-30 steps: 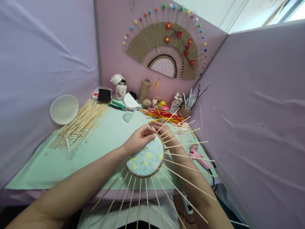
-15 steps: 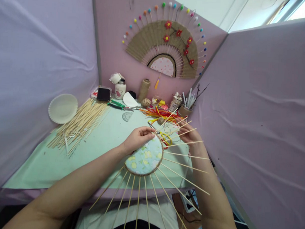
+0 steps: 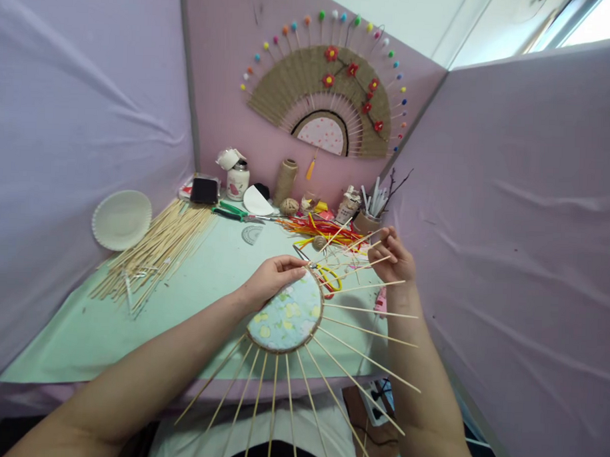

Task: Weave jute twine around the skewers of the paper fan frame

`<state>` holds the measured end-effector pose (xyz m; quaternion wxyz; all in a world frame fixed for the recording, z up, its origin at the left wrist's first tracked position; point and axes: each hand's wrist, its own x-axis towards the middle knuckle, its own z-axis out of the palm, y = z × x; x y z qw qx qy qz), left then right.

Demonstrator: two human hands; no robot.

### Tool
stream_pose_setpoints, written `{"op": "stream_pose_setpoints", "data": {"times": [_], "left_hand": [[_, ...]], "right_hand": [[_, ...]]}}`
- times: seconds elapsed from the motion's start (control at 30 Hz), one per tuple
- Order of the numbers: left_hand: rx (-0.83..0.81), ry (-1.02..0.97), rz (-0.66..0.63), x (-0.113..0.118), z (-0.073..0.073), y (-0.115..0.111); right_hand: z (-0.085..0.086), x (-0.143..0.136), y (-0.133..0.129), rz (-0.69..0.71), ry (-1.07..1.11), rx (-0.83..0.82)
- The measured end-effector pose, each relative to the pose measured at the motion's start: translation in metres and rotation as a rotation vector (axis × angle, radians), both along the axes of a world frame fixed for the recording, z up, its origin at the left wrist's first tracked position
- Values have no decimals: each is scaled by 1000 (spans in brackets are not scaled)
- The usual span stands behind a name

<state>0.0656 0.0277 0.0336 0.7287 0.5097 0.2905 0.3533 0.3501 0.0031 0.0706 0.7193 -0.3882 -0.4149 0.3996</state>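
My left hand (image 3: 276,279) grips the upper straight edge of a half-round fan base (image 3: 284,319), thumb on top. Pale blue cloth with yellow and green blotches covers the base, and brown cord borders its curved rim. Thin bamboo sticks (image 3: 353,364) radiate from that rim toward my lap and to the right. My right hand (image 3: 395,253) is raised beside the upper stick tips, its fingers curled and pinched together. What they hold, if anything, is too fine to make out. Yellow-handled scissors (image 3: 332,277) lie behind the upper sticks.
Loose bamboo sticks (image 3: 157,250) and a white scalloped plate (image 3: 122,220) lie at left. Green-handled pliers (image 3: 231,211), a protractor (image 3: 251,234), a twine spool (image 3: 286,180) and red-yellow strands (image 3: 329,231) are at the back. A large decorated fan (image 3: 290,81) hangs on the wall.
My right hand has moved right and slightly up, away from the sticks' middle, and its fingers have curled in. The left hand and fan base have stayed nearly in place.
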Motion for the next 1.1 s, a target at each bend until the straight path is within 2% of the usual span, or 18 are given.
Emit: {"op": "stream_pose_setpoints", "data": {"times": [0.13, 0.3, 0.5, 0.63, 0.77, 0.87, 0.97, 1.1], "left_hand": [[18, -25, 13, 0, -1, 2], [11, -59, 96, -6, 4, 8], [-34, -229, 240, -19, 17, 23], [-73, -357, 354, -27, 27, 31], [-89, -405, 363, -31, 30, 32], [-98, -395, 361, -30, 28, 31], [-103, -385, 332, -29, 26, 30], [-114, -373, 298, -26, 25, 26]], "right_hand": [[-9, 3, -2, 82, 115, -58], [-21, -4, -5, 121, 84, -166], [-35, -44, -18, 43, -117, -353], [-41, -74, -32, 137, -256, -412], [-47, -92, -41, 275, -317, -465], [-50, -96, -43, 316, -426, -508], [-49, -95, -37, 257, -520, -480], [-39, -101, -16, -11, -410, -253]]}}
